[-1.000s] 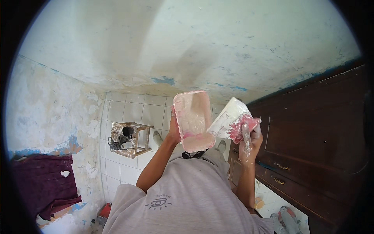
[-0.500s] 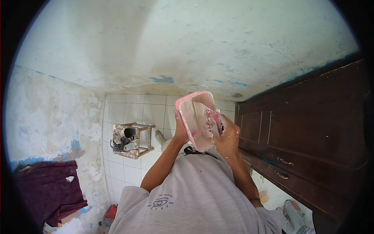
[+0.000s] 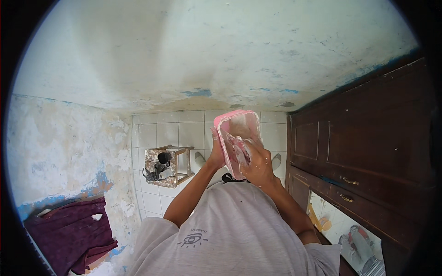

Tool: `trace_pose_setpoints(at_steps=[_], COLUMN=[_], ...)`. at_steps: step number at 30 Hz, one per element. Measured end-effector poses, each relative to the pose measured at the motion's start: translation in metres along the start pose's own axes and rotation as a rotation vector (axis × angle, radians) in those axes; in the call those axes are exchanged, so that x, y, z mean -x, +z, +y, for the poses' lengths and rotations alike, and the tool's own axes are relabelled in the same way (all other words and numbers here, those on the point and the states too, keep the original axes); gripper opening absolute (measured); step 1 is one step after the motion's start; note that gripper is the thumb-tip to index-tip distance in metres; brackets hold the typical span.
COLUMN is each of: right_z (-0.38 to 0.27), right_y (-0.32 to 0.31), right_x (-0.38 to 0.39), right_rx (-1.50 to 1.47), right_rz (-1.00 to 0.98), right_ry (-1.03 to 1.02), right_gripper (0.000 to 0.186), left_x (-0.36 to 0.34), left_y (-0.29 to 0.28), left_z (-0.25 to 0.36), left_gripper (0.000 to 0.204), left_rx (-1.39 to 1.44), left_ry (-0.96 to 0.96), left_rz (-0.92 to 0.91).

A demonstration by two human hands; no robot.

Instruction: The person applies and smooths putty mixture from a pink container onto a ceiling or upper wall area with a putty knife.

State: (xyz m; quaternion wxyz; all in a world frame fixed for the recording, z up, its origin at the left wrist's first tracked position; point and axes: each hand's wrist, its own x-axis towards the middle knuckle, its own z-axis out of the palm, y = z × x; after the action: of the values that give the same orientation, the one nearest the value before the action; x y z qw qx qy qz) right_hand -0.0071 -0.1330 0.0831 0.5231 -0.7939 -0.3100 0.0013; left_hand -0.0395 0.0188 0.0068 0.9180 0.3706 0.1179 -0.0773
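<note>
My left hand (image 3: pixel 216 153) grips the left side of a pink rectangular plastic tub (image 3: pixel 223 120), held tilted in front of my waist. White paste coats its inner walls and rim. My right hand (image 3: pixel 258 164) is closed around a putty scraper (image 3: pixel 238 146) that is pinkish and smeared with the same paste. The scraper reaches inside the tub, near its left wall; my fingers hide much of its handle. Specks of paste dot the back of my right hand.
A paste-spattered wooden stool (image 3: pixel 176 180) stands left on the tiled floor (image 3: pixel 192 133), bearing dark and pale items. A patchy wall (image 3: pixel 221 55) rises ahead. Dark wooden cabinetry (image 3: pixel 368 133) lines the right. A purple cloth (image 3: pixel 69 232) hangs at the lower left.
My right hand has moved the scraper lower and left within the tub, turning it so less of its blade shows. The whole view has shifted slightly; my left hand keeps its hold.
</note>
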Motion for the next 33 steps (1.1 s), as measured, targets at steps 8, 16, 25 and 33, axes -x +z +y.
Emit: trace_pose_setpoints(at_steps=[8, 16, 25, 33], right_z=[0.008, 0.002, -0.021, -0.011], right_y=[-0.032, -0.050, -0.004, 0.015], right_x=[0.011, 0.010, 0.009, 0.010], right_rx=[-0.276, -0.125, 0.007, -0.112], right_rz=[0.040, 0.027, -0.015, 0.051], right_ry=[0.430, 0.471, 0.392, 0.346], right_gripper=[0.022, 0.022, 0.044, 0.049], left_x=[0.004, 0.008, 0.009, 0.011], left_y=[0.001, -0.011, -0.027, -0.028], left_z=[-0.021, -0.024, -0.034, -0.032], left_gripper=[0.095, 0.094, 0.072, 0.107], left_rx=[0.239, 0.315, 0.473, -0.038], left_ry=[-0.013, -0.031, 0.035, 0.162], left_rz=[0.003, 0.076, -0.170, -0.036])
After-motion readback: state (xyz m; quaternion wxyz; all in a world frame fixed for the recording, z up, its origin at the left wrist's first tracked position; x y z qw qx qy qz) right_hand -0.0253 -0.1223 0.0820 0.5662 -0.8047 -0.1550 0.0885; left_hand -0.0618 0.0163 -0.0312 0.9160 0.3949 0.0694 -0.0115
